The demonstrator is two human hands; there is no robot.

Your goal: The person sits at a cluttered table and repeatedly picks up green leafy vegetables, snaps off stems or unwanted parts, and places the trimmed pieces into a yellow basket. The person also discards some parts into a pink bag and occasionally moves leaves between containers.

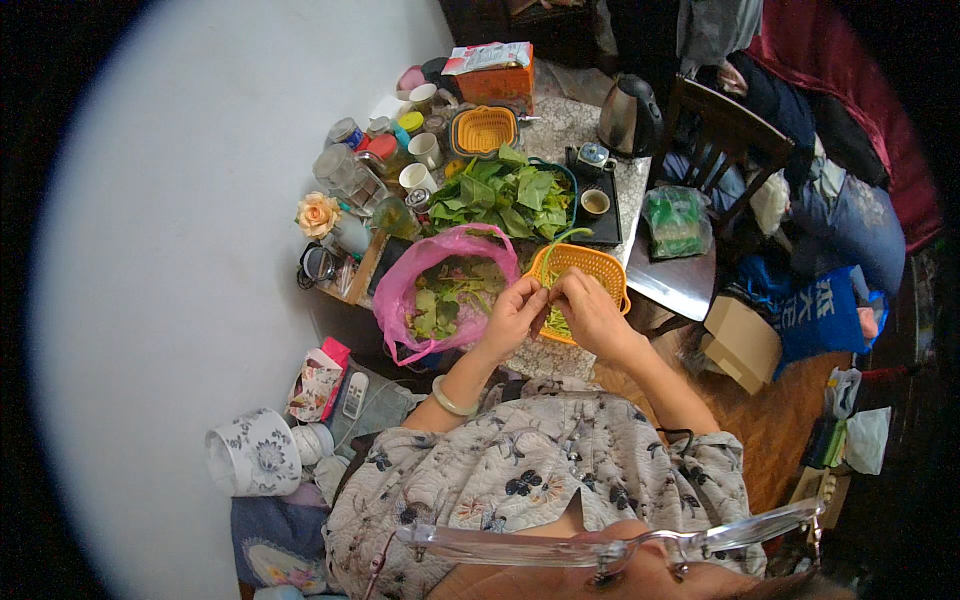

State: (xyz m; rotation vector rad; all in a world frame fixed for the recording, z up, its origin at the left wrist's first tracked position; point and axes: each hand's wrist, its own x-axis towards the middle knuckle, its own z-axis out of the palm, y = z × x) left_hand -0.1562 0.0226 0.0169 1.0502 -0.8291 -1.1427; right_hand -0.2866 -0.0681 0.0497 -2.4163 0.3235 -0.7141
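Note:
My left hand [515, 313] and my right hand [589, 304] meet over the near left part of a yellow plastic basket [616, 279], fingertips pinching a green stem [553, 247] whose upper end curves to the right above the basket. Cut green stems lie in the basket, partly hidden by my hands. To the left, an open pink plastic bag [390, 300] holds leaves and stem scraps. Beyond the bag and basket, a heap of green leaves [495, 191] fills a dark-rimmed container [574, 191].
A black tray [609, 225] with a small teapot [594, 156] and a cup of tea [595, 202] is at the right, near an electric kettle [628, 116]. Jars, white mugs [417, 178] and an artificial rose [318, 214] line the left side. A wooden chair [720, 127] stands at the right.

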